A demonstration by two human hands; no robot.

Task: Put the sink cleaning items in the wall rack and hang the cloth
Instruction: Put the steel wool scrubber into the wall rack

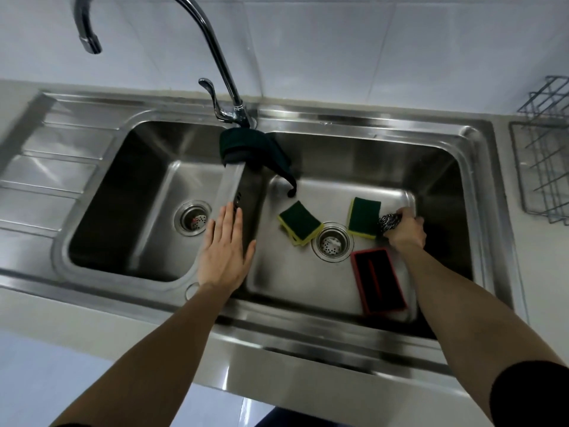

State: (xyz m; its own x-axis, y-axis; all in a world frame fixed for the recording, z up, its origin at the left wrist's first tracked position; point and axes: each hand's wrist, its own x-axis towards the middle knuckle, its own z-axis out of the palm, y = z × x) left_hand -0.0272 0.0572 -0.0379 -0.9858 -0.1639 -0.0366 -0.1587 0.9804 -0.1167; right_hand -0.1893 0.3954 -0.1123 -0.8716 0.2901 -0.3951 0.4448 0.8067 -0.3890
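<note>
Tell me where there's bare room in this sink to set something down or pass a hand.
The left basin holds only its drain. The ribbed drainboard is bare too. The right basin is crowded around its drain: two sponges, red-rimmed brush, and the right hand on the steel scourer. Free there: the back strip beside the cloth.

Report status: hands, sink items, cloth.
Right hand shut on steel scourer; left hand open on divider. Two sponges, red brush in basin. Cloth draped, rack empty.

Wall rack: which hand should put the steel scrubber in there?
Right. The right hand is closed on the steel scrubber, and the wall rack is on that side. The left hand rests flat on the sink divider.
</note>
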